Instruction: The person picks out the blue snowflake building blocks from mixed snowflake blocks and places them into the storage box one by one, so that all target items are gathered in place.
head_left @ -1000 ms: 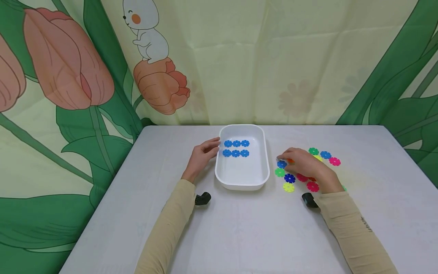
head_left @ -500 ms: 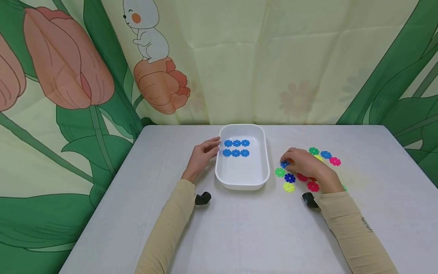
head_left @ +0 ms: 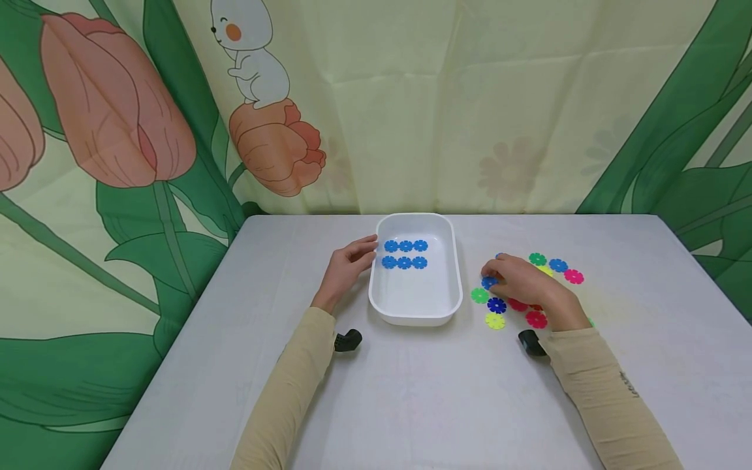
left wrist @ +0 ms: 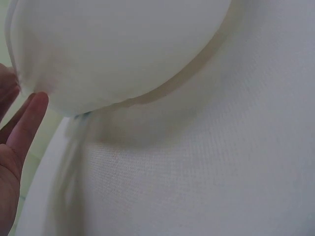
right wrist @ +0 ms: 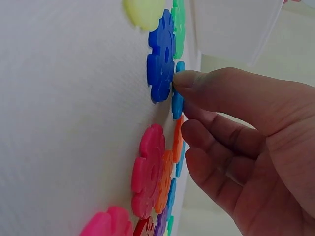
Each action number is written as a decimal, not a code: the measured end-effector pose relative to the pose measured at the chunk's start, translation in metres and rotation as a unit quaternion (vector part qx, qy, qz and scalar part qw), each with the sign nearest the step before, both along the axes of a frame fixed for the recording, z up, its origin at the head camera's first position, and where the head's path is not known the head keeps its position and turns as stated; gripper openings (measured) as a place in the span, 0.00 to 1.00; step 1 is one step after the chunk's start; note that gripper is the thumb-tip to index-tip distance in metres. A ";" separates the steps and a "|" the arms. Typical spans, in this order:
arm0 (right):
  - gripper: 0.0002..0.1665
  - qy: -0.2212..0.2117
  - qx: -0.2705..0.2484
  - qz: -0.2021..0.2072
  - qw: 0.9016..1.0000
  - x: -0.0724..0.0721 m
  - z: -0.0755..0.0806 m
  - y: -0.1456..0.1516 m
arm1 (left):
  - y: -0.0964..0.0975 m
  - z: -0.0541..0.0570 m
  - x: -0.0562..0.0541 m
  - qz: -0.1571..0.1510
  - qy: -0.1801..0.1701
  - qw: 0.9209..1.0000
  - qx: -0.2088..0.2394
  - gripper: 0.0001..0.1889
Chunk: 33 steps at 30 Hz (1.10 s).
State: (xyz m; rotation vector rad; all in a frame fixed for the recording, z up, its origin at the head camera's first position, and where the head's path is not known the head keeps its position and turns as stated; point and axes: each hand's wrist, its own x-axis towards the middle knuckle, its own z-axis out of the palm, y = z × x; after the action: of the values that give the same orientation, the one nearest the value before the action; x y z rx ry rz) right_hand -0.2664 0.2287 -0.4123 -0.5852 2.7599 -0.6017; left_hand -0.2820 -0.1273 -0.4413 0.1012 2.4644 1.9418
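A white tray (head_left: pixel 418 297) holds two rows of light blue flower-shaped plastic discs (head_left: pixel 405 246), several in all, in its far half. My left hand (head_left: pixel 348 266) rests at the tray's left side, fingers (left wrist: pixel 33 118) nearly straight against the outer wall. To the right of the tray, my right hand (head_left: pixel 525 282) pinches a light blue flower-shaped disc (right wrist: pixel 178 96) between thumb and forefinger, low over the table; its other fingers are bent behind. Close beside that disc lie a dark blue disc (head_left: pixel 497 305) and a green disc (head_left: pixel 480 296).
Around my right hand lie more discs: yellow (head_left: pixel 495 321), pink (head_left: pixel 536 319), green (head_left: pixel 537 259) and blue (head_left: pixel 558 266), with some partly covered by the hand. A patterned curtain (head_left: pixel 411 117) hangs behind the table's far edge.
My right fingertips have drawn slightly right, and the light blue disc has shifted right with them. The left hand and tray look unmoved.
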 end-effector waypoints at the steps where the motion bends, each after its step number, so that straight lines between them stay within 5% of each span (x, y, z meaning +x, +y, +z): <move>1: 0.27 0.001 0.001 -0.001 1.000 0.000 0.000 0.000 | 0.000 0.000 0.000 0.000 0.000 1.000 0.000 0.16; 33: 0.24 0.012 0.011 0.011 1.000 0.000 -0.002 0.002 | 0.000 0.001 0.001 0.003 -0.007 1.000 0.000 0.16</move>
State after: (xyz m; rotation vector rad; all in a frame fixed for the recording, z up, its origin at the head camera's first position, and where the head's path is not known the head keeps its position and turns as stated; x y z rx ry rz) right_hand -0.2665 0.2302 -0.4148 -0.6218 2.7746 -0.5623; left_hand -0.2813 -0.1272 -0.4400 0.0787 2.4585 1.9391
